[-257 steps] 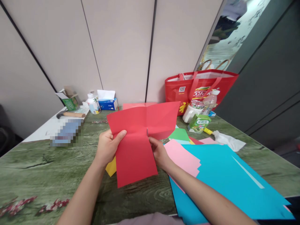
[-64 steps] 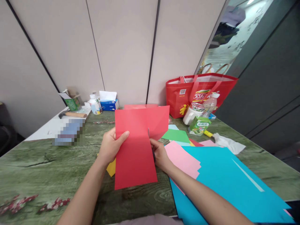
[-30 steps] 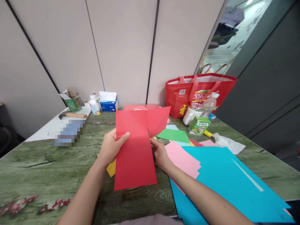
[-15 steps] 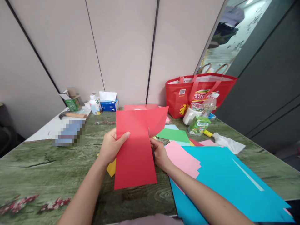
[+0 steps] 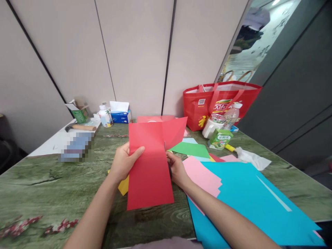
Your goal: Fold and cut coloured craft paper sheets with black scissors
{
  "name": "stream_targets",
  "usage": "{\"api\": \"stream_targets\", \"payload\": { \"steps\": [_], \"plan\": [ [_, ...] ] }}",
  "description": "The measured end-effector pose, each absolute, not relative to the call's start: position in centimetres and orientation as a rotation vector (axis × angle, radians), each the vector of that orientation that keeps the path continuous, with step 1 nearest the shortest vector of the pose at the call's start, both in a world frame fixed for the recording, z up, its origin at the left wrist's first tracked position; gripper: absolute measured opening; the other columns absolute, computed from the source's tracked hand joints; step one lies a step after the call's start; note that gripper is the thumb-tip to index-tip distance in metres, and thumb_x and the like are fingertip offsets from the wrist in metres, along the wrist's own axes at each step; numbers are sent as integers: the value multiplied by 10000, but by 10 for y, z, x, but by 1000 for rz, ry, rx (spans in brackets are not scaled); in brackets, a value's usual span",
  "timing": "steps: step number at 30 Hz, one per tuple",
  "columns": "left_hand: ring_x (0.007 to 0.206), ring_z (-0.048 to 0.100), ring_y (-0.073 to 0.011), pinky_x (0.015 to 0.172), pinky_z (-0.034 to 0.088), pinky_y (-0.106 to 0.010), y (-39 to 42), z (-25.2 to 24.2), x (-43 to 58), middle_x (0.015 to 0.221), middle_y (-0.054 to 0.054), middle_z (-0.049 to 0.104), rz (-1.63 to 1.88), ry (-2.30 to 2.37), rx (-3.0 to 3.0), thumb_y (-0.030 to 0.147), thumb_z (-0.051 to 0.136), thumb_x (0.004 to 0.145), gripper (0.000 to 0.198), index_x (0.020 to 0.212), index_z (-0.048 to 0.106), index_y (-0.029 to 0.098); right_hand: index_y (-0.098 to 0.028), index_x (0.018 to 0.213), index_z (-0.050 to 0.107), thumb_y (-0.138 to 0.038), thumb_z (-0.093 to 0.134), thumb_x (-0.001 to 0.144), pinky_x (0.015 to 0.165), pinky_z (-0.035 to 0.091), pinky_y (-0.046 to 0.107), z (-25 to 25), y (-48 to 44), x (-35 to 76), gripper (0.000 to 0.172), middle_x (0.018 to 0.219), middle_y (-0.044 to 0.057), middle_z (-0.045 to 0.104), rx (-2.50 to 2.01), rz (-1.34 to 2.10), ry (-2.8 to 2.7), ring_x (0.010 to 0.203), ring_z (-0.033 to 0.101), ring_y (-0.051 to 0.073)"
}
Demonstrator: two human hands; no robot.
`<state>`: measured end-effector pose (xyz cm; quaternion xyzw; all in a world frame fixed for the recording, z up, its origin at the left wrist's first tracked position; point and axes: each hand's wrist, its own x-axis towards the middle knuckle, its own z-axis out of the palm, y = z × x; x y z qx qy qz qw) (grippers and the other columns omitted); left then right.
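Note:
A sheet of red paper [image 5: 150, 180] is held up in front of me, slit partway along its length, with the flap on its right side bent away. My left hand [image 5: 125, 160] grips its left edge, thumb on the near face and fingers behind. At the right edge, my right hand [image 5: 177, 169] is closed on a pair of scissors [image 5: 170, 171]. Only a dark bit of the handle and a thin strip of blade show; the paper hides the rest. Yellow paper [image 5: 123, 186] lies on the table beneath the left hand.
Blue sheets [image 5: 249, 200], pink paper [image 5: 202, 174] and green paper [image 5: 192, 149] lie at right. Behind them stand a green carton [image 5: 220, 139], a plastic bottle [image 5: 232, 116] and a red bag [image 5: 195, 110]. A hammer [image 5: 83, 127], white bottle [image 5: 105, 116] and tissue pack [image 5: 120, 116] are back left.
Hardly anything differs. The red sheet and both hands have shifted very slightly to the right, and the bent flap sits a touch further right. Both grips stay the same.

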<state>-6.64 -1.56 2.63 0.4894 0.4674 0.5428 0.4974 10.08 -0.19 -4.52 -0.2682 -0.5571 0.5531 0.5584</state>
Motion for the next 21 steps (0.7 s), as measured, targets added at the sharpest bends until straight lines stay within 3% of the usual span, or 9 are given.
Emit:
{"api": "stream_targets", "payload": {
  "steps": [21],
  "plan": [
    [499, 612, -141, 470, 506, -242, -15, 25, -67, 675, -17, 698, 1309, 1145, 1204, 349, 707, 651, 267, 811, 606, 160, -186, 810, 606, -220, 718, 614, 572, 498, 249, -49, -1, 101, 228, 689, -3, 669, -632, 1294, -1332, 731, 646, 194]
  ]
}}
